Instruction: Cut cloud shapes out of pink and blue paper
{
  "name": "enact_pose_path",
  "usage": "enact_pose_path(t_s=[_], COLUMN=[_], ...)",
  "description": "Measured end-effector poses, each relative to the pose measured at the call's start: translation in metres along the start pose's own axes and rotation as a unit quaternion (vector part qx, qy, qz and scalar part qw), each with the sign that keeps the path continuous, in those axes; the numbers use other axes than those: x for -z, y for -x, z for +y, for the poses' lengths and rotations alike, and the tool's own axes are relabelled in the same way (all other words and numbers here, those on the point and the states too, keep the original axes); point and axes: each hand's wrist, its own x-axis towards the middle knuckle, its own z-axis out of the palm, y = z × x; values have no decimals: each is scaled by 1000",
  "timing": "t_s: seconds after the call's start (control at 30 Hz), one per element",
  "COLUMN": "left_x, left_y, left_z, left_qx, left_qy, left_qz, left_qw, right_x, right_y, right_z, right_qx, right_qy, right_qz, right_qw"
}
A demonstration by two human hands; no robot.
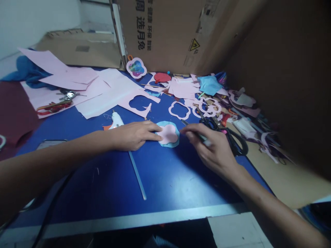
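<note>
A pink flower-shaped cutout [169, 133] lies on a light blue cutout [172, 143] on the blue table [165, 175]. My left hand [134, 135] lies on the table with its fingers stretched out, fingertips pressing the pink piece's left edge. My right hand [210, 146] is closed around a thin pen-like tool [192, 129], its tip just right of the cutout. A white hot glue gun [116, 120] rests behind my left hand.
Black-handled scissors [232, 137] lie right of my right hand. Pink paper sheets [103, 93], ring-shaped offcuts [179, 110] and scraps [209, 85] crowd the far side. A thin metal strip [137, 175] lies toward the front. Cardboard boxes [168, 31] stand behind.
</note>
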Motion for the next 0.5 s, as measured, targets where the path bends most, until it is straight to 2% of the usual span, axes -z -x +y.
enact_pose_path(t_s=[0.1,0.23,0.3,0.37,0.5], left_x=[1,5,11,20,36], left_y=[-1,1,4,6,7], left_z=[4,8,10,15,30], left_qx=[16,48,85,154,287], left_qy=[23,52,63,59,53], left_qz=[6,6,43,102,200], left_qw=[1000,997,993,981,935], right_x=[-3,-16,-20,-23,-25], right_y=[-7,-11,-10,-9,-8], right_z=[12,22,24,25,27], right_qx=[54,67,68,68,68], right_qy=[106,153,146,137,135], right_qz=[-104,-139,-134,-125,-117], right_qw=[987,976,978,980,982])
